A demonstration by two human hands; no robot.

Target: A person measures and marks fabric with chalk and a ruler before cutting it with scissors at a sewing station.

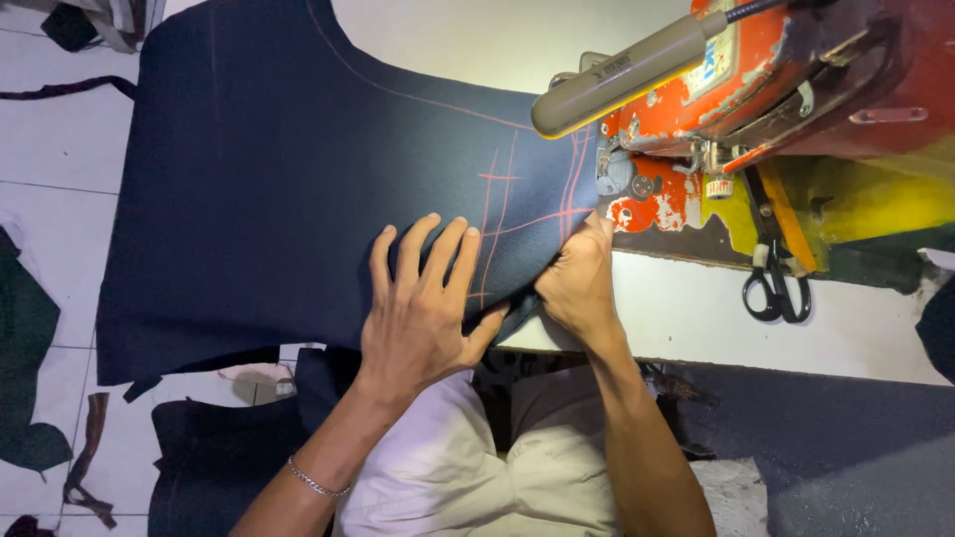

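A large piece of dark navy fabric (269,189) with orange chalk lines lies across the white sewing table (696,308) and hangs off its left side. My left hand (423,308) rests flat on the fabric, fingers spread, just left of the chalk cross marks. My right hand (579,283) pinches a folded edge of the same fabric near the foot of the worn orange-red sewing machine (756,89). A thin bracelet sits on my left wrist.
A grey tube lamp (627,75) juts over the machine. Black scissors (778,288) hang at the machine's front. Dark cloth scraps (30,348) lie on the white tiled floor at the left. More dark fabric lies under the table by my lap.
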